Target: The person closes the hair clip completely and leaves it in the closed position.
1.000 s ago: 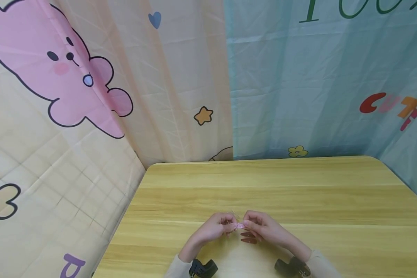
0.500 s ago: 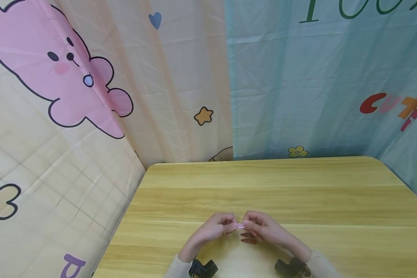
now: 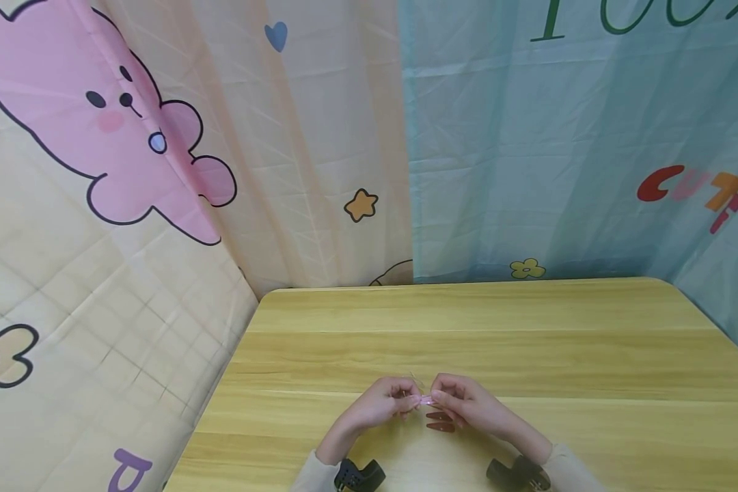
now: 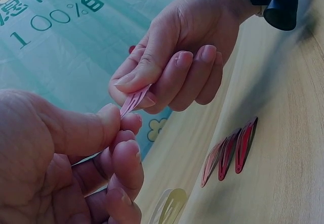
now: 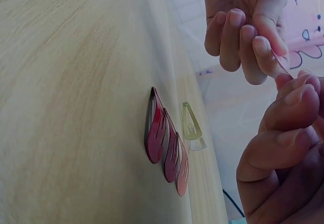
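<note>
Hair clip [image 4: 134, 101], pink, slim and slotted.
Left hand [image 3: 386, 402] pinches the end nearest it, fingers curled; right hand [image 3: 467, 402] pinches the opposite end, thumb across it.

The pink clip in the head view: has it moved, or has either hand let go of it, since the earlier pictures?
Nothing visibly changed. The left hand and right hand still pinch the pink clip between them, in the same place above the table. The reddish clips beneath the right hand also stayed put.
</note>
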A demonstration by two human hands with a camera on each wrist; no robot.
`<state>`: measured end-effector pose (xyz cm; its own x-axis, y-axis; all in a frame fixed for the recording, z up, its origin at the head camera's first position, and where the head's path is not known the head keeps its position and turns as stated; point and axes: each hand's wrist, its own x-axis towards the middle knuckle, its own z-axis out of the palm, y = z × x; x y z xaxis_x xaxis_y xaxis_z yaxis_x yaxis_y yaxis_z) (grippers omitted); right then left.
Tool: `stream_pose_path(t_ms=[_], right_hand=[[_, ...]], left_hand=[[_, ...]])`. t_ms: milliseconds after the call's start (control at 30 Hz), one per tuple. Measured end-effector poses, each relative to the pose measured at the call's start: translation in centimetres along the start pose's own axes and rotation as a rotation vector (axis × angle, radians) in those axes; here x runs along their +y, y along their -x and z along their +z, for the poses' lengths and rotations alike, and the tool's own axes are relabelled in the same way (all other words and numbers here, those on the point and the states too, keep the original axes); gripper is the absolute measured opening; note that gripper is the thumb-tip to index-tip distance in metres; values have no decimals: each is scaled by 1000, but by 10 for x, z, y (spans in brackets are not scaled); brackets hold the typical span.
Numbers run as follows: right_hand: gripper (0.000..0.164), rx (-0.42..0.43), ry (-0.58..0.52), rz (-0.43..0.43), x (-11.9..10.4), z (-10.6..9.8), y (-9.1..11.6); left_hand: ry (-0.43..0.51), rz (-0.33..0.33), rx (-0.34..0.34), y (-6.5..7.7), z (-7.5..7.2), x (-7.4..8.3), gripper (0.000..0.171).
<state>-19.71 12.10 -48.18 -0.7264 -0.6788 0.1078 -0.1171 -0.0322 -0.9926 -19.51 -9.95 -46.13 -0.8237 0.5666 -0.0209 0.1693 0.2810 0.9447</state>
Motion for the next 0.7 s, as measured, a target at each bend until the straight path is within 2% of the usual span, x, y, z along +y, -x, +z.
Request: stream_pose_path(t_ms=[700], right_hand=[[30, 3, 12, 13, -1, -1, 1]], left_hand=[[17, -7, -11, 0, 0, 1, 14]])
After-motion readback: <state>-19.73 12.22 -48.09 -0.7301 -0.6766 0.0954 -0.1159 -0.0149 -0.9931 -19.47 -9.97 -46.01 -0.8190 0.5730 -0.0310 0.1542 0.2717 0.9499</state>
